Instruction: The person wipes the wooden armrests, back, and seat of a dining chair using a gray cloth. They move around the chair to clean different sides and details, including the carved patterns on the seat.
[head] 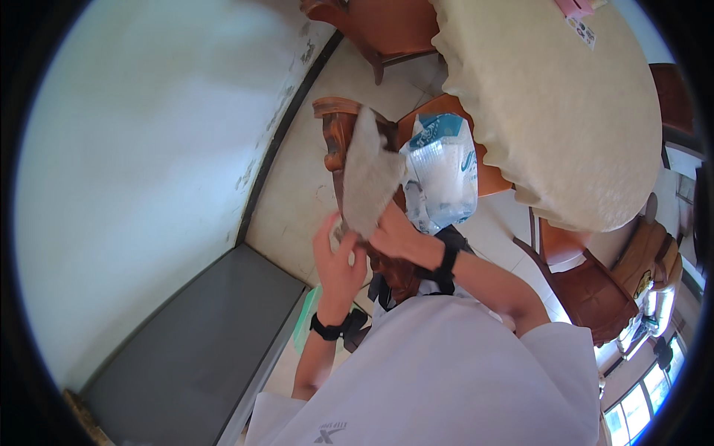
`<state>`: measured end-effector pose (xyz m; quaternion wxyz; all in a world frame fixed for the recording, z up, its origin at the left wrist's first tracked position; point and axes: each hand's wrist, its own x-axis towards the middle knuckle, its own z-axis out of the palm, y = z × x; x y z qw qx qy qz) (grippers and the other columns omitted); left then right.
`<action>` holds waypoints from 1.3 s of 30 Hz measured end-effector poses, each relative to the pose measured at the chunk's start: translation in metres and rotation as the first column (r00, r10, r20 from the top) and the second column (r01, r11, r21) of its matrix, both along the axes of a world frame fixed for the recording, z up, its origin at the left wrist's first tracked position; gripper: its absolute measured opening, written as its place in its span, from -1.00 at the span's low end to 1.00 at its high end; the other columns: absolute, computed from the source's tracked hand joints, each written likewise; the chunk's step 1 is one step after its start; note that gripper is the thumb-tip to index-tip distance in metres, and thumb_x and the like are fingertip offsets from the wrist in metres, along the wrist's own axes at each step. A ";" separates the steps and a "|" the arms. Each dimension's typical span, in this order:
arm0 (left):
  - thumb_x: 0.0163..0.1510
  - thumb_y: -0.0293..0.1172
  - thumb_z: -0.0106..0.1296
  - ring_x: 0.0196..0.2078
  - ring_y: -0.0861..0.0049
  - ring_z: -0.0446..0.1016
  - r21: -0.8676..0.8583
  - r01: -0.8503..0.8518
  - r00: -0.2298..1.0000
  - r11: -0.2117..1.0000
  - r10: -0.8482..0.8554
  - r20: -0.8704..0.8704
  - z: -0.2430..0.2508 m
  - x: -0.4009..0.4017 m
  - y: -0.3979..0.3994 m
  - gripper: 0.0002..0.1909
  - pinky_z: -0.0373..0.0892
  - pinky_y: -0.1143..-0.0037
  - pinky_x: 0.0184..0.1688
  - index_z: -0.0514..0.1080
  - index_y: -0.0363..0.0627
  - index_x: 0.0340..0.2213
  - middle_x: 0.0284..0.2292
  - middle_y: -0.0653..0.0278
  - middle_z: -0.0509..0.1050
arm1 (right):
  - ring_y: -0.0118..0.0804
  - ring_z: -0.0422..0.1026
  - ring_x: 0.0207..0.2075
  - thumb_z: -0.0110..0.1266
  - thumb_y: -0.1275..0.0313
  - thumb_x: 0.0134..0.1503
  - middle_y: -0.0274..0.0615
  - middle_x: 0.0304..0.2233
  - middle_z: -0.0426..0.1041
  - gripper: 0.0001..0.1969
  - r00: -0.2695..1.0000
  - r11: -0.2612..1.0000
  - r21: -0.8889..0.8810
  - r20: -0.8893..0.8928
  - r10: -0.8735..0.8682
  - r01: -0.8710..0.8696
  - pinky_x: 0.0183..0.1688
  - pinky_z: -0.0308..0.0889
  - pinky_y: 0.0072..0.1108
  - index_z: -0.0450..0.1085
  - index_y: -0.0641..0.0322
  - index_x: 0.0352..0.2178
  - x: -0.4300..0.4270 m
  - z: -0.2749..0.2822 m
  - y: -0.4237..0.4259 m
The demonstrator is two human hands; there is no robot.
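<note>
A grey-beige cloth (371, 173), blurred at its edges, hangs over the top of a carved wooden chair back (334, 134). My right hand (399, 234) grips the cloth at its lower right. Close by on the left, my left hand (339, 259) has its fingertips at the cloth's lower end; blur hides whether they pinch it. Both wrists wear black bands. On the orange-brown chair seat (493, 181), just right of the cloth, lies a clear plastic package (443, 173) with blue-green print and white contents.
A round table with a beige cloth cover (552, 111) stands at upper right, bearing a pink box (574, 8). Other wooden chairs (594, 295) stand around it. A white wall (150, 139) rises on the left, above a dark grey flat-topped surface (195, 334). Something translucent green (305, 320) is beside that surface.
</note>
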<state>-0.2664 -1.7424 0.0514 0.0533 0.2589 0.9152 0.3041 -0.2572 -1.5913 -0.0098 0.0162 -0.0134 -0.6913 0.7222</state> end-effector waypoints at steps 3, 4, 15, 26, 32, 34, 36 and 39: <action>-0.11 -0.70 0.03 -0.03 0.11 0.36 0.023 -0.008 0.999 1.000 0.009 -0.052 -0.007 0.024 -0.007 -0.71 0.34 0.37 -0.07 0.47 -0.27 -0.27 -0.05 0.01 0.33 | 0.16 0.06 0.25 -0.06 0.41 0.07 0.15 0.18 0.15 -0.42 0.993 0.987 0.105 0.007 0.117 -0.117 0.30 -0.08 -0.27 0.13 0.36 0.15 0.016 -0.001 0.003; -0.13 -0.72 0.03 -0.10 0.17 0.39 0.066 -0.046 0.998 0.997 0.049 -0.045 -0.007 0.029 -0.006 -0.73 0.35 0.39 -0.09 0.47 -0.26 -0.31 -0.14 0.06 0.37 | 0.16 0.09 0.24 -0.08 0.42 0.07 0.15 0.16 0.18 -0.46 0.987 0.971 0.178 0.010 0.159 -0.159 0.29 -0.05 -0.29 0.17 0.34 0.12 0.017 0.000 0.004; -0.09 -0.75 -0.09 -0.31 0.28 0.44 0.246 -0.208 0.977 0.947 0.192 0.089 -0.013 -0.061 0.017 -0.66 0.38 0.51 -0.41 0.43 -0.30 -0.22 -0.26 0.09 0.39 | 0.34 0.35 -0.17 -0.01 0.39 -0.10 0.18 -0.26 0.48 -0.69 0.995 0.883 0.459 -0.048 -0.084 0.096 -0.01 0.20 -0.08 0.43 0.36 -0.30 -0.097 -0.004 0.005; 0.00 -0.73 -0.13 -0.25 0.23 0.43 0.243 -0.268 0.963 0.932 0.257 0.078 -0.021 -0.034 0.012 -0.62 0.37 0.44 -0.25 0.40 -0.32 -0.11 -0.21 0.06 0.38 | 0.25 0.24 0.07 0.04 0.26 -0.02 0.18 -0.02 0.37 -0.54 0.980 0.751 0.633 0.175 0.094 -0.185 0.14 0.12 -0.15 0.39 0.34 -0.11 -0.101 0.016 0.014; 0.01 -0.73 -0.12 -0.28 0.21 0.43 0.199 -0.199 0.980 0.960 0.194 0.048 -0.016 -0.065 0.018 -0.63 0.36 0.45 -0.27 0.44 -0.29 -0.11 -0.19 0.05 0.39 | 0.24 0.18 0.13 0.00 0.40 0.01 0.20 0.06 0.29 -0.54 0.983 0.960 0.222 -0.112 -0.149 0.171 0.22 0.05 -0.26 0.32 0.36 -0.03 -0.098 -0.020 0.009; 0.01 -0.73 -0.12 -0.30 0.21 0.43 0.136 -0.163 0.985 0.977 0.155 0.073 -0.010 -0.055 0.015 -0.63 0.36 0.45 -0.28 0.46 -0.27 -0.13 -0.21 0.06 0.40 | 0.23 0.16 0.15 -0.01 0.43 0.00 0.21 0.08 0.27 -0.52 0.987 0.979 0.135 -0.073 -0.146 0.154 0.24 0.02 -0.28 0.29 0.37 0.01 -0.081 -0.022 0.004; 0.00 -0.74 -0.10 -0.30 0.21 0.43 0.127 -0.168 0.984 0.977 0.160 0.074 -0.006 -0.032 0.013 -0.63 0.36 0.44 -0.28 0.47 -0.27 -0.14 -0.22 0.06 0.40 | 0.22 0.14 0.18 -0.02 0.47 0.00 0.22 0.09 0.25 -0.49 0.988 0.987 0.043 -0.035 -0.151 0.152 0.26 0.00 -0.30 0.25 0.38 0.04 -0.058 -0.022 0.003; -0.07 -0.72 -0.04 -0.28 0.19 0.43 0.096 -0.085 0.996 0.992 0.085 0.006 -0.007 0.006 -0.002 -0.63 0.36 0.39 -0.26 0.49 -0.24 -0.18 -0.24 0.08 0.42 | 0.21 0.11 0.20 -0.05 0.50 0.01 0.24 0.10 0.23 -0.47 0.997 0.996 0.069 0.044 -0.056 0.053 0.28 -0.04 -0.30 0.22 0.40 0.07 -0.008 -0.007 0.006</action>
